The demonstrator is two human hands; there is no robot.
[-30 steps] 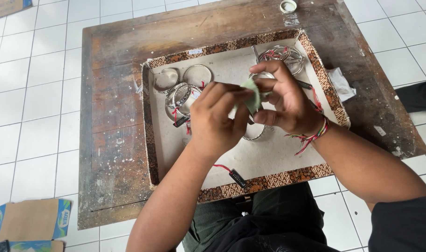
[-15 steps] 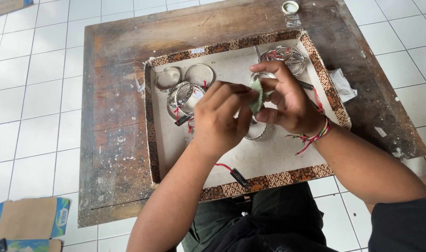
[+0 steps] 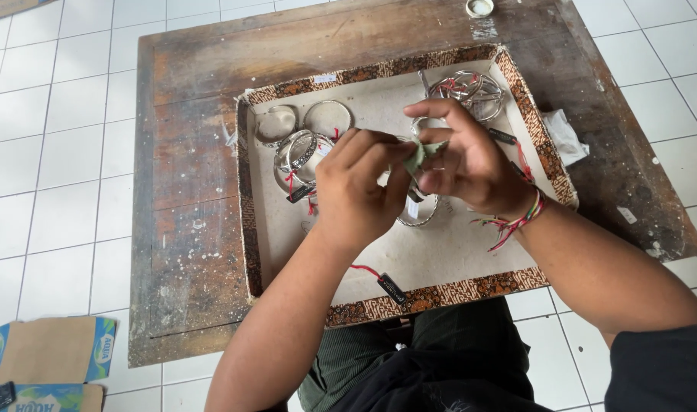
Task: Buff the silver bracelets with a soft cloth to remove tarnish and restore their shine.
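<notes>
Left hand (image 3: 356, 191) and right hand (image 3: 470, 164) pinch a green cloth (image 3: 421, 155) and a bangle (image 3: 418, 210) above the tray (image 3: 245, 221), whose near half lies bare, on the table (image 3: 188, 229).

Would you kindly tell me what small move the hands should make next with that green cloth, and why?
Probably keep rubbing: the left hand and right hand pinch a small green cloth against a silver metal bangle, held above the shallow batik-edged cardboard tray, so a short wipe along the band seems apt.
</notes>
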